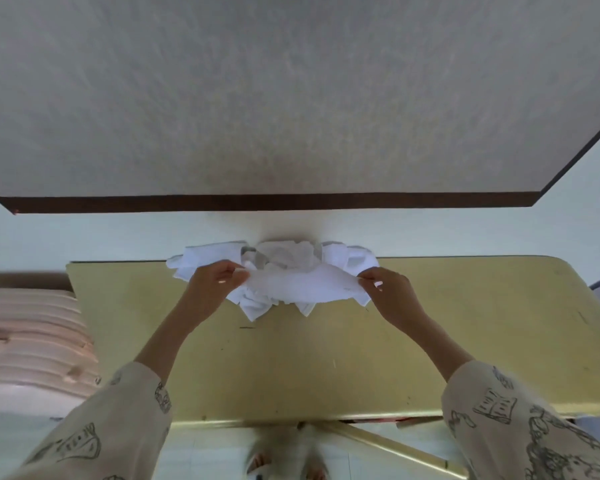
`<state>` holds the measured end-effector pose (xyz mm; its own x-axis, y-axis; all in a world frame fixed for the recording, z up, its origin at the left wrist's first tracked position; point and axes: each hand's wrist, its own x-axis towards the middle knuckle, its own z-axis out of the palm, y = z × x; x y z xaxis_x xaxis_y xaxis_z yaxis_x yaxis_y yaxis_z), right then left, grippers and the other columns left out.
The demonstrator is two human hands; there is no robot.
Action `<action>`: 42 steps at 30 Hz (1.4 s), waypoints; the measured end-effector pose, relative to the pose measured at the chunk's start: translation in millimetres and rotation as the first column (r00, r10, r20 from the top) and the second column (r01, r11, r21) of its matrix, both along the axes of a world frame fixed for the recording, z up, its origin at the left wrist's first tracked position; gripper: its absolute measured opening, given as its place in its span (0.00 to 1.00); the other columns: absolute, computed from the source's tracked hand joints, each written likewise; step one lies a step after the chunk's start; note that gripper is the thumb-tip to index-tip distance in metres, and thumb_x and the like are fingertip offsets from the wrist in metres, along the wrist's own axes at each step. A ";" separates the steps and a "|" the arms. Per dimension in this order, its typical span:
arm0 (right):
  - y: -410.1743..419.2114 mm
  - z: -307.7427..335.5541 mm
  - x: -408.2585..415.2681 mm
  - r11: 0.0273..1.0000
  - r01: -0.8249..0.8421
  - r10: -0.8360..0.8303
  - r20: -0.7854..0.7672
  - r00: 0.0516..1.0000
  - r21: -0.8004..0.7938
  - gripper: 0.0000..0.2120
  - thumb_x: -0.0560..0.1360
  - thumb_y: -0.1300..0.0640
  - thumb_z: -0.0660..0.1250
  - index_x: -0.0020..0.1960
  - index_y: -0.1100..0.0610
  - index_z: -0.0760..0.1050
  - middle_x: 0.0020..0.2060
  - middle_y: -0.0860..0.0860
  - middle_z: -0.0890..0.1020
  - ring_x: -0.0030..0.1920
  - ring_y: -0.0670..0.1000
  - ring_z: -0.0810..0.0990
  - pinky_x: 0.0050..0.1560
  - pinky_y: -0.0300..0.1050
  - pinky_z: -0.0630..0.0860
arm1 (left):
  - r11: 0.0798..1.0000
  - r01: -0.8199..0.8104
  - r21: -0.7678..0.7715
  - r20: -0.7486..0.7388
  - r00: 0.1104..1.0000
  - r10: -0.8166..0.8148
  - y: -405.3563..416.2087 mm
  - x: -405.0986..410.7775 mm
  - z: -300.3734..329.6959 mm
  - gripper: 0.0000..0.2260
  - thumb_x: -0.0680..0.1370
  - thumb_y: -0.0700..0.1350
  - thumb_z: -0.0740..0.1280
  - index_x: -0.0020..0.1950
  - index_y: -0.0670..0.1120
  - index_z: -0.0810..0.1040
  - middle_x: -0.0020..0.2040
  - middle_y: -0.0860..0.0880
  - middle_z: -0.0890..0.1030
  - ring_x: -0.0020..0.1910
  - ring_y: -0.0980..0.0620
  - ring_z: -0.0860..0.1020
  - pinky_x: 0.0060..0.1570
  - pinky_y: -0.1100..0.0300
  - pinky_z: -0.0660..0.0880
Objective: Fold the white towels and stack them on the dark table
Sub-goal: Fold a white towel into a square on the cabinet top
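A heap of crumpled white towels (284, 258) lies at the far edge of a yellow table (326, 358). One white towel (302, 285) is stretched between my two hands just above the heap. My left hand (219, 278) pinches its left end. My right hand (388, 289) pinches its right end. Beyond the yellow table stands a larger table with a pale speckled top and a dark brown edge (274, 202); nothing lies on the part I see.
A stack of pale pink plastic chairs (28, 334) stands to the left of the yellow table. A gap of light floor (118, 233) separates the two tables. My feet (284, 462) show under the yellow table's near edge.
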<state>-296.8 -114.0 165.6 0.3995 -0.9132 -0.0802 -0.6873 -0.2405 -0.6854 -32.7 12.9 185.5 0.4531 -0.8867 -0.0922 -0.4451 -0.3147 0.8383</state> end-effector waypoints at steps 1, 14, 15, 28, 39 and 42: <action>9.4 -11.6 -5.0 0.999 -0.029 0.030 -0.031 0.999 0.034 0.09 0.77 0.58 0.63 0.53 0.58 0.80 0.50 0.50 0.83 0.49 0.50 0.78 0.46 0.38 0.66 | 0.999 0.019 0.045 -0.006 1.000 -0.019 10.9 -3.4 -13.0 0.05 0.75 0.42 0.67 0.39 0.46 0.78 0.31 0.55 0.76 0.28 0.64 0.72 0.31 0.74 0.66; 63.5 -144.6 -35.9 0.920 0.015 0.084 -0.234 0.969 0.391 0.09 0.77 0.59 0.64 0.52 0.61 0.80 0.52 0.55 0.83 0.55 0.54 0.79 0.47 0.37 0.66 | 0.865 0.119 0.487 -0.199 0.980 -0.023 79.3 -19.2 -165.7 0.11 0.76 0.46 0.66 0.35 0.44 0.72 0.30 0.48 0.64 0.29 0.54 0.61 0.29 0.63 0.57; 58.8 -148.7 -32.9 0.914 0.050 0.046 -0.224 0.974 0.404 0.09 0.77 0.58 0.64 0.52 0.62 0.79 0.52 0.55 0.82 0.55 0.54 0.78 0.47 0.38 0.65 | 0.866 0.092 0.491 -0.207 0.978 0.013 75.9 -18.2 -168.6 0.12 0.76 0.46 0.66 0.34 0.44 0.71 0.29 0.49 0.64 0.28 0.54 0.60 0.27 0.64 0.56; -12.3 -209.8 23.3 0.894 0.233 -0.202 -0.119 0.972 0.382 0.12 0.76 0.53 0.65 0.50 0.63 0.76 0.37 0.53 0.76 0.40 0.51 0.73 0.40 0.42 0.67 | 0.875 -0.231 0.426 -0.212 0.915 0.345 10.4 6.5 -228.6 0.05 0.75 0.49 0.67 0.45 0.48 0.81 0.39 0.48 0.78 0.37 0.52 0.72 0.36 0.61 0.66; -19.6 -230.6 31.5 0.958 0.177 -0.114 -0.269 0.957 0.225 0.11 0.78 0.53 0.61 0.41 0.58 0.69 0.28 0.47 0.70 0.34 0.52 0.70 0.29 0.37 0.62 | 0.812 -0.328 0.483 -0.031 0.920 0.390 -7.6 2.1 -240.9 0.18 0.76 0.49 0.65 0.32 0.37 0.72 0.29 0.44 0.67 0.30 0.49 0.65 0.32 0.59 0.60; -19.3 -232.6 32.2 0.963 0.175 -0.114 -0.277 0.954 0.204 0.11 0.78 0.54 0.60 0.41 0.59 0.68 0.27 0.48 0.70 0.34 0.53 0.70 0.30 0.43 0.62 | 0.815 -0.335 0.472 0.015 0.928 0.372 -9.0 0.3 -240.2 0.20 0.77 0.48 0.64 0.27 0.43 0.65 0.26 0.47 0.63 0.26 0.51 0.61 0.29 0.58 0.57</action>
<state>-264.6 -133.3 -67.1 0.2021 -0.9058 -0.3725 -0.8645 0.0136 -0.5024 -32.4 3.9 -54.8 0.7023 -0.5134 -0.4932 -0.1705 -0.7939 0.5836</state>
